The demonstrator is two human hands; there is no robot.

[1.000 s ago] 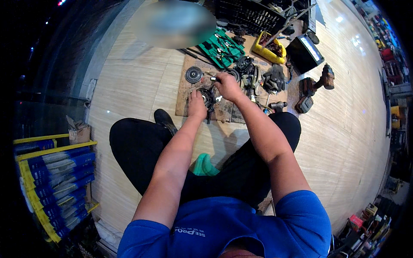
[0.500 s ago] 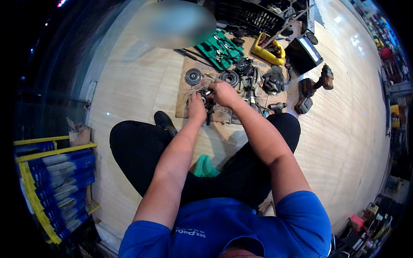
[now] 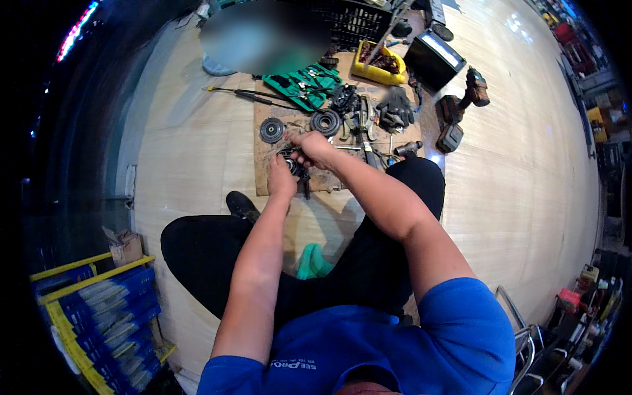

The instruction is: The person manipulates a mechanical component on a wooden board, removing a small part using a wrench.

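Note:
A dark round metal part point(image 3: 293, 166) with a pale ring in its middle lies on a brown cardboard sheet point(image 3: 263, 179), a thin dark piece sticking out of its near side. My left hand point(image 3: 281, 176) is closed around the part's left edge. From the right, my right hand point(image 3: 317, 149) reaches over it with bent fingers pressed together at its upper right; what they pinch is hidden. Just beyond my hands are a black grooved pulley point(image 3: 272, 130) and a dark thick ring-shaped part point(image 3: 325, 122).
Right of my hands lie a hammer point(image 3: 407, 149), dark work gloves point(image 3: 395, 110) and several hand tools. Farther off are a green tool case point(image 3: 304, 87), a yellow tub point(image 3: 380, 72) and a black battery point(image 3: 435, 60). A cordless driver point(image 3: 463, 108) lies at right. A blurred patch covers the far left.
The whole view has shifted, so the cardboard and tools appear farther left. My right hand has come down closer to the round part; a small shiny piece at its fingers no longer shows.

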